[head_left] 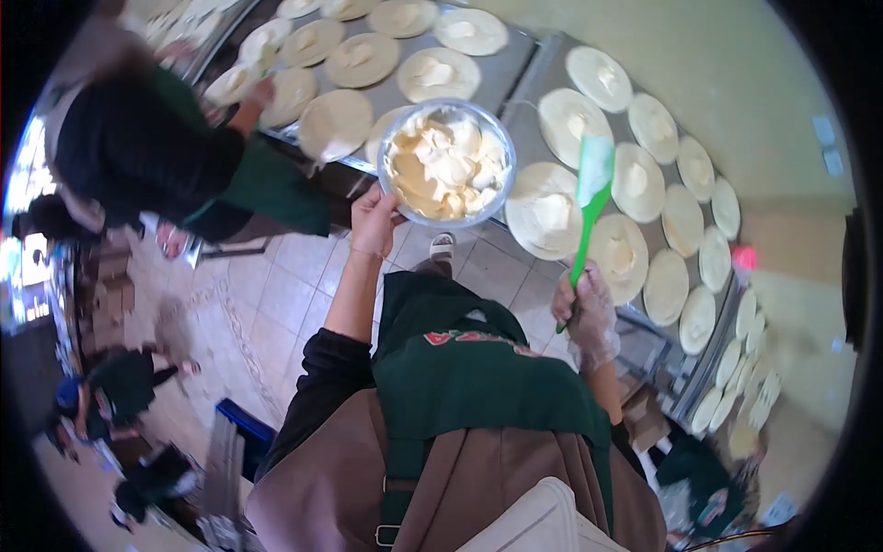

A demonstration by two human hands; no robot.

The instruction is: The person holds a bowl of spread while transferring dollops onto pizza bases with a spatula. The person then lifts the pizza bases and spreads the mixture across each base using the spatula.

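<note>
My left hand (373,221) grips the rim of a metal bowl (504,189) that holds a pale, creamy spread (451,156). In my right hand (589,308), covered by a clear plastic glove, is a green spatula (593,198); its blade points up and carries some of the white spread. The blade hangs over flat round dough discs (535,235) on the metal table. Many of these discs bear a dollop of spread at their middle. The bowl is held at the table's near edge, beside the discs.
Left of me a co-worker in a dark top and green apron (276,189) reaches over the same metal table (501,64). More people are at the lower left and lower right (699,488). Another row of discs (736,368) lies at far right, and a tiled floor (294,276) shows below.
</note>
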